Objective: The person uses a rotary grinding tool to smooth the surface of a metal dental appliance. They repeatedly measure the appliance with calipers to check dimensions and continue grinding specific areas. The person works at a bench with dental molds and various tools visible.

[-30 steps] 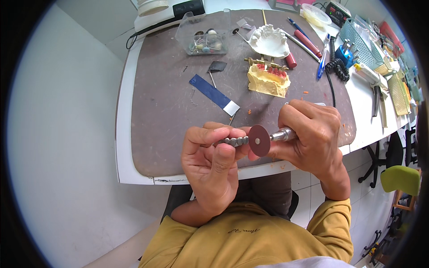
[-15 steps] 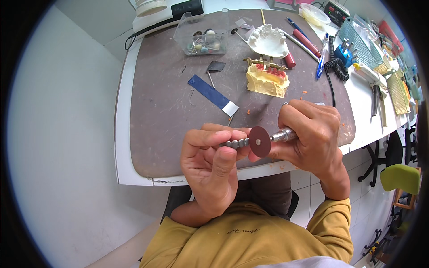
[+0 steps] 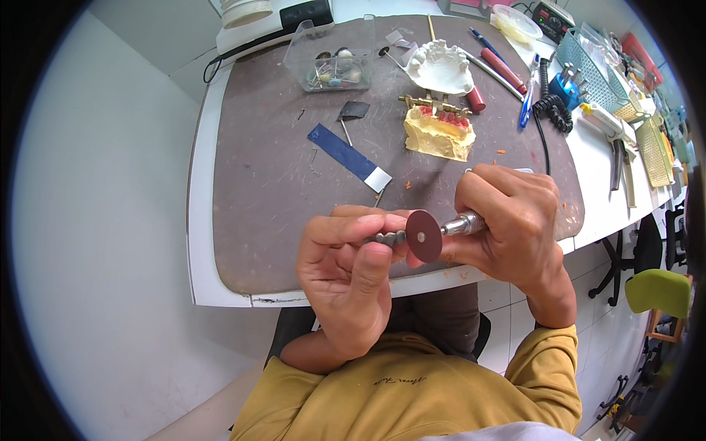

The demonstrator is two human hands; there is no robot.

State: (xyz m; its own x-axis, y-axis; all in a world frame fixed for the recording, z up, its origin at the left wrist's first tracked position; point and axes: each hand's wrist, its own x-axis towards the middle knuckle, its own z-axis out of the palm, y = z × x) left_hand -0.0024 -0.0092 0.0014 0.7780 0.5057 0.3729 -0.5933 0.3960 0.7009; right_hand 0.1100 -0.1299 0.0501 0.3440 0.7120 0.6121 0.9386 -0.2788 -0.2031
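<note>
Pinched in the fingers of my left hand [image 3: 346, 268] is a grey metal dental bridge [image 3: 390, 238], a row of joined tooth shapes. My right hand [image 3: 511, 220] grips a silver rotary handpiece [image 3: 463, 223]. A dark red cutting disc [image 3: 424, 236] is mounted at its tip. The disc stands upright at the right end of the bridge and hides that end, so I cannot tell whether they touch. Beyond my hands, a yellow stone dental cast [image 3: 440, 137] with red wax teeth is hinged to a white upper cast [image 3: 440, 67].
A blue strip [image 3: 342, 152] and a mounted dark abrasive piece [image 3: 354, 111] lie on the brown mat [image 3: 257, 184]. A clear box [image 3: 331, 62] of polishing burs stands at the back left. Pens, a red stick [image 3: 503, 69], a coiled black cord [image 3: 555, 112] and a blue basket [image 3: 588, 62] are at right.
The disc and handpiece tip have shifted slightly left, and the disc covers a little more of the bridge's right end. Both hands keep their grips.
</note>
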